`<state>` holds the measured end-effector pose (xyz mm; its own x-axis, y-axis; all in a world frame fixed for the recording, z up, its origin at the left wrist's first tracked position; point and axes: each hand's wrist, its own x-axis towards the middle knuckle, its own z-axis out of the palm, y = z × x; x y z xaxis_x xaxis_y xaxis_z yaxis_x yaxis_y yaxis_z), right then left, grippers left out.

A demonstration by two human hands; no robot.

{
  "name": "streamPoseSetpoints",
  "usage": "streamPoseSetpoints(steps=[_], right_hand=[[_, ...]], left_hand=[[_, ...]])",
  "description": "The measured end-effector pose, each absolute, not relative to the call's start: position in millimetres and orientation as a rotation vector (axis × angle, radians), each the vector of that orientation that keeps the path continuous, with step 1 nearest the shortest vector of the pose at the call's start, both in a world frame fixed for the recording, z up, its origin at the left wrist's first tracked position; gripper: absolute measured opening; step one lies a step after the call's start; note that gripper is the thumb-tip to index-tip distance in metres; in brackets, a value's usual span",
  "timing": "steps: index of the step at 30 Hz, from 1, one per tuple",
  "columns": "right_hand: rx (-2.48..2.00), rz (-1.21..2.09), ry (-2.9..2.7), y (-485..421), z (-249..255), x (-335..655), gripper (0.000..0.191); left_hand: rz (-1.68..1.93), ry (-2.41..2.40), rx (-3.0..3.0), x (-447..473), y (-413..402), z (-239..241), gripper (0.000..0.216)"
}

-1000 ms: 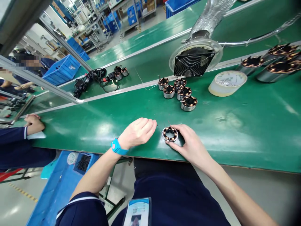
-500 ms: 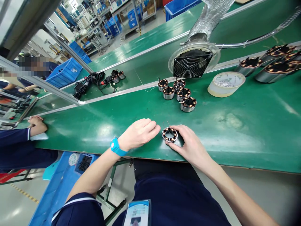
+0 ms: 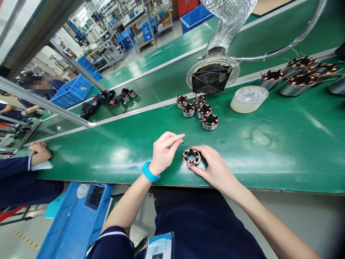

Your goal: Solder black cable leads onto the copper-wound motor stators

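A small ring-shaped motor stator [image 3: 197,157] with black insulation and copper coils lies on the green bench top near its front edge. My right hand [image 3: 214,163] grips it from the right, thumb at the near side and fingers at the far side. Thin wire leads rise from its far and left sides. Just left of the stator is my left hand [image 3: 166,150], with a blue wristband. Its thumb and forefinger are pinched beside the leads; a tiny dark bit shows at the tips, too small to name.
Several similar stators [image 3: 210,122] stand beyond my hands, with larger ones [image 3: 293,84] at the back right. A roll of tape [image 3: 246,105] and a fan [image 3: 211,81] with a foil duct are nearby. A blue bin [image 3: 70,219] sits lower left. A co-worker's arm [image 3: 40,154] rests at left.
My left hand has turned, its fingers now pointing up and right, nearer the leads. My right hand keeps its hold on the stator. The view has shifted slightly.
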<state>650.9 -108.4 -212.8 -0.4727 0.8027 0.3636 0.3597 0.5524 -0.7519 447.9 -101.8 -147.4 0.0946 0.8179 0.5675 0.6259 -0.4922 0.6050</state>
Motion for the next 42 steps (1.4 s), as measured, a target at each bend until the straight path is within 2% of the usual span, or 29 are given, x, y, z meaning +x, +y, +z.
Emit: streamPoseSetpoints(steps=[23, 31, 35, 42], right_hand=[[-0.924, 0.771, -2.063, -108.2, -213.6, 651.2, 0.042], [-0.925, 0.767, -2.06, -108.1, -213.1, 651.3, 0.041], [-0.928, 0.762, -2.06, -108.0, -213.5, 651.2, 0.041], [-0.928, 0.784, -2.059, -107.9, -212.5, 651.2, 0.044]], left_hand=[[1.163, 1.363, 2.407, 441.9, -92.6, -127.9, 0.018], [0.99, 1.342, 2.465, 443.5, -92.6, -132.3, 0.019], [0.919, 1.378, 2.285, 444.8, -94.0, -131.3, 0.019], [1.177, 1.37, 1.559, 460.2, -95.0, -136.2, 0.023]])
